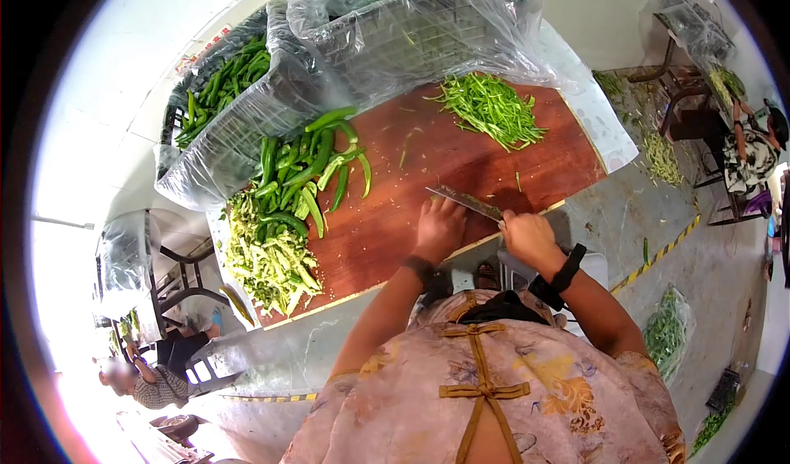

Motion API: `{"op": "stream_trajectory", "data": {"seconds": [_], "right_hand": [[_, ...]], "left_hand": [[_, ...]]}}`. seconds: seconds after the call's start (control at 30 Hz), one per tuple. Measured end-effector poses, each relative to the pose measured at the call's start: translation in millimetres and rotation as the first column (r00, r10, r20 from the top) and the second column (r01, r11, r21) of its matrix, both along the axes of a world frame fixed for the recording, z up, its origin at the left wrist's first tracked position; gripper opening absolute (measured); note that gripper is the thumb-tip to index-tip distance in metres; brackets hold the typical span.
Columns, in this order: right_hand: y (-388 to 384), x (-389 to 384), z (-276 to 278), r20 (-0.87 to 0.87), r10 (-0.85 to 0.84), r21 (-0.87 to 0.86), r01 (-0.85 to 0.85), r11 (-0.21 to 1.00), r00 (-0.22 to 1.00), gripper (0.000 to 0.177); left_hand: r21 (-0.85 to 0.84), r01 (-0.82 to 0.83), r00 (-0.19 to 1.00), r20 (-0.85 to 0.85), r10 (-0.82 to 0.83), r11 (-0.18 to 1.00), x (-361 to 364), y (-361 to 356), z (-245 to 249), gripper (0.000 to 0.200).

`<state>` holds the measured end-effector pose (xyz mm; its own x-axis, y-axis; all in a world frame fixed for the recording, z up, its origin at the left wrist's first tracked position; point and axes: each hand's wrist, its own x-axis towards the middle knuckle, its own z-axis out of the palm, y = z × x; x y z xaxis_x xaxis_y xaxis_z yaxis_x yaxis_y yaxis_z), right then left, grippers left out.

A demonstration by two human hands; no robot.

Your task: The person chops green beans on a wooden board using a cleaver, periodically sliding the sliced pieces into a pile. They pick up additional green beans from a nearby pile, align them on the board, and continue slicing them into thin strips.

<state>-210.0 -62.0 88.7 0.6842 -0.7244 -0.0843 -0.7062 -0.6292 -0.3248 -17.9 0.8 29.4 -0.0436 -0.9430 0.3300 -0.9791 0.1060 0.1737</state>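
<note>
The knife [465,201] is at the near edge of the red-brown bench [387,242], its handle gripped in the closed fingers of the right hand [531,239]. The left hand's [440,232] fingers curl just beside the blade; I cannot tell whether they hold anything. Shredded green pepper [494,114] lies beyond.

The board [383,209] leaves passage between green peppers [309,163] and shreds [492,111], but crates [420,32], seemingly tall, block its far side.
</note>
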Motion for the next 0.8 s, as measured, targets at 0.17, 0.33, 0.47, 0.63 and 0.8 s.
{"op": "stream_trajectory", "data": {"seconds": [0.17, 0.33, 0.47, 0.63, 0.8], "right_hand": [[-2, 1, -2, -0.011, 0.015, 0.017, -0.015, 1.0, 1.0, 0.02], [-6, 2, -9, -0.031, 0.036, 0.002, -0.036, 0.999, 0.999, 0.019], [-11, 4, -13, -0.027, 0.057, 0.007, -0.057, 0.998, 0.998, 0.019], [-19, 12, -28, 0.006, 0.104, -0.048, -0.104, 0.993, 0.995, 0.017], [-29, 39, -39, 0.05, 0.109, -0.073, -0.105, 0.992, 0.993, 0.016]], "left_hand": [[0.005, 0.019, 1.0, -0.018, -0.019, 1.0, 3, -4, -3, 0.025], [-0.07, 0.05, 0.988, -0.14, -0.059, 0.996, 7, -8, -10, 0.021], [-0.011, 0.038, 0.985, -0.168, -0.039, 0.999, 7, -8, -12, 0.02], [-0.068, 0.062, 0.975, -0.207, -0.075, 0.996, 7, -7, -5, 0.023], [-0.029, 0.09, 0.977, -0.19, -0.094, 0.996, 8, -7, 0, 0.026]]}}
